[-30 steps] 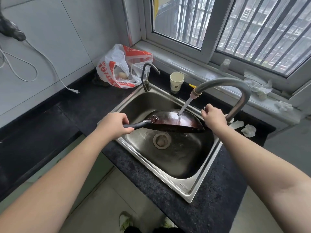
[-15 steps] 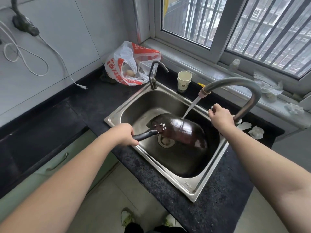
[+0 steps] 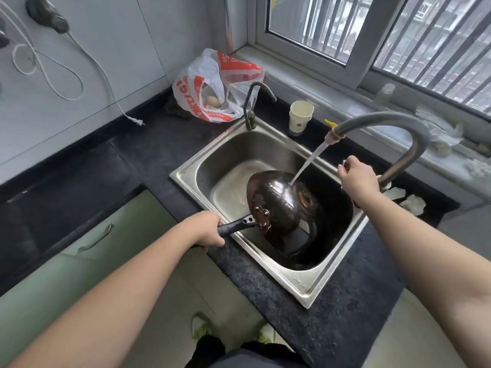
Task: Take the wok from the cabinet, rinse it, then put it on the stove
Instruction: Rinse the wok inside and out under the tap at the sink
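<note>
A dark, wet wok (image 3: 284, 208) hangs tipped over inside the steel sink (image 3: 239, 144), its rounded underside facing up. My left hand (image 3: 207, 229) grips its black handle (image 3: 235, 227) at the sink's front edge. Water runs from the grey arched faucet (image 3: 385, 123) onto the wok's back. My right hand (image 3: 357, 176) is curled around the faucet's lever at the far right rim of the sink; the lever itself is mostly hidden under the fingers.
A paper cup (image 3: 300, 119) and a small dark tap (image 3: 253, 104) stand behind the sink. A red-and-white plastic bag (image 3: 212, 86) lies in the corner. Crumpled tissues (image 3: 410, 204) lie right of the faucet. Green cabinet drawers (image 3: 101, 235) sit below the black counter (image 3: 345, 314).
The wok has been turned from nearly level to tipped over, underside up, and lowered deeper into the sink. My left hand drew back toward the sink's front edge. Water keeps running.
</note>
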Motion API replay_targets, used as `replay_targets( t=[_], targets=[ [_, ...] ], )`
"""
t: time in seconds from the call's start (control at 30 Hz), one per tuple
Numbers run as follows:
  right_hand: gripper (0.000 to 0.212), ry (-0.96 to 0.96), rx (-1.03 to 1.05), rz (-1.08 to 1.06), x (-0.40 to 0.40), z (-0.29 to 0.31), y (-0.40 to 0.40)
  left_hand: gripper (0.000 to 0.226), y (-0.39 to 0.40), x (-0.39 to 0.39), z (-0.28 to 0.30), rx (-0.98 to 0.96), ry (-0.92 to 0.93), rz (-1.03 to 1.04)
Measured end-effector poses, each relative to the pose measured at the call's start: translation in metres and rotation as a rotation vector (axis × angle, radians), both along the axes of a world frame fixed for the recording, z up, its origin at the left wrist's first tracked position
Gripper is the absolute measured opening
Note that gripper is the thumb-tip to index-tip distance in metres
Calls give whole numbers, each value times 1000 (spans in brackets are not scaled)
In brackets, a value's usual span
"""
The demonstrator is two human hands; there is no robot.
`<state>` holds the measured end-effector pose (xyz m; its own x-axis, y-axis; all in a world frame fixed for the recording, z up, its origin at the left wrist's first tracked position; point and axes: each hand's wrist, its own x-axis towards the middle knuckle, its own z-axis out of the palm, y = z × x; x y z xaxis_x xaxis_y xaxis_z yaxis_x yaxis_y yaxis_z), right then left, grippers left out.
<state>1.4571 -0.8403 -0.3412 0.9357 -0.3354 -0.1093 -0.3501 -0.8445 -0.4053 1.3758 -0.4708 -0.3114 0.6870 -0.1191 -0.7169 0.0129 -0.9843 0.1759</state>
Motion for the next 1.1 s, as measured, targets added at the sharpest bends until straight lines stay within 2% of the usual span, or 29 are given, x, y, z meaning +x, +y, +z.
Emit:
replay_targets(
  t=[0.1, 0.17, 0.37, 0.5, 0.67, 0.8, 1.1],
  targets=[
    [23, 0, 12, -8, -2, 3, 2, 11, -3, -5, -9, 90, -72, 15],
    [24, 1, 15, -9, -3, 4, 2, 16, -4, -9, -16, 123, -152, 33],
    [25, 4, 12, -13, -3, 4, 3, 19, -4, -21, -30, 47, -182, 232],
    [27, -1, 5, -13, -3, 4, 3, 23, 0, -33, -41, 46, -162, 234],
    [26, 1, 12, -15, -3, 4, 4, 19, 16, -52, -53, 59, -222, 209],
    [21, 0, 22, -20, -6, 6, 7, 18, 34, -66, -58, 36, -250, 283],
    [28, 14, 1, -43, -4, 3, 6, 19, 30, -78, -71, -110, -314, 434]
  ],
)
